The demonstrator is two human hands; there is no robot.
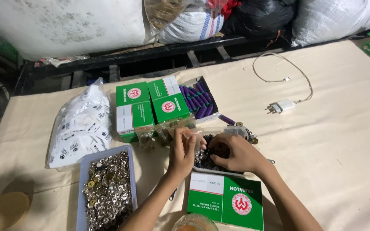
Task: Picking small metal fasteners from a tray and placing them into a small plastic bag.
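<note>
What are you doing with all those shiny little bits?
A person's left hand and right hand dig into a small tray of dark metal bits on the cream cloth-covered table. A pale blue tray of silvery metal buttons sits left, green and white cardboard boxes behind, one open box holding purple thread spools.

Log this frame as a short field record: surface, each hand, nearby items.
surface: table under a cream cloth
left hand: holds a small clear bag over the dark tray
right hand: fingers in the dark tray of small dark parts
front: green box, lying flat
left: blue tray of silver snaps; bag of white packets
back: green boxes, open box of purple spools
right: white charger with cable
</note>
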